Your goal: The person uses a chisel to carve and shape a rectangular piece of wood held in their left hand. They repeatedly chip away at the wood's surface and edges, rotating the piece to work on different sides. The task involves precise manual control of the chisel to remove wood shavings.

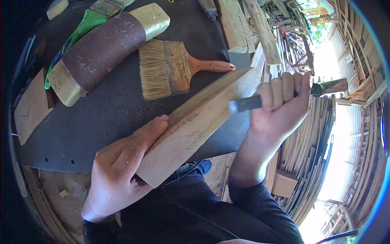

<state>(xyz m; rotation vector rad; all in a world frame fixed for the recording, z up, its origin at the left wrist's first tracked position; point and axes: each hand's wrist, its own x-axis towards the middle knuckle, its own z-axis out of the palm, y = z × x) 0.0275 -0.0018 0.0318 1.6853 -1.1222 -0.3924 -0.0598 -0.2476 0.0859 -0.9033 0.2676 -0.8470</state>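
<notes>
My left hand [124, 164] grips the near end of a long pale wooden block [187, 134], which slants up to the right over the dark worktop. My right hand [278, 101] is closed round a chisel [245, 105] held sideways, its wooden handle out to the right and its slightly blurred blade tip at the block's right side; whether it touches is unclear. Beyond the block lie a wide brush [166, 69] with a wooden handle and a sanding block [103, 49] wrapped in dark brown abrasive paper.
The dark worktop [109, 122] also holds a green-handled brush [83, 28], a wooden offcut [32, 110] at left, another wooden piece [233, 28] and a dark tool [211, 12] at the back. Stacked timber [308, 154] stands along the right, beside a bright opening. Shavings lie on the floor below.
</notes>
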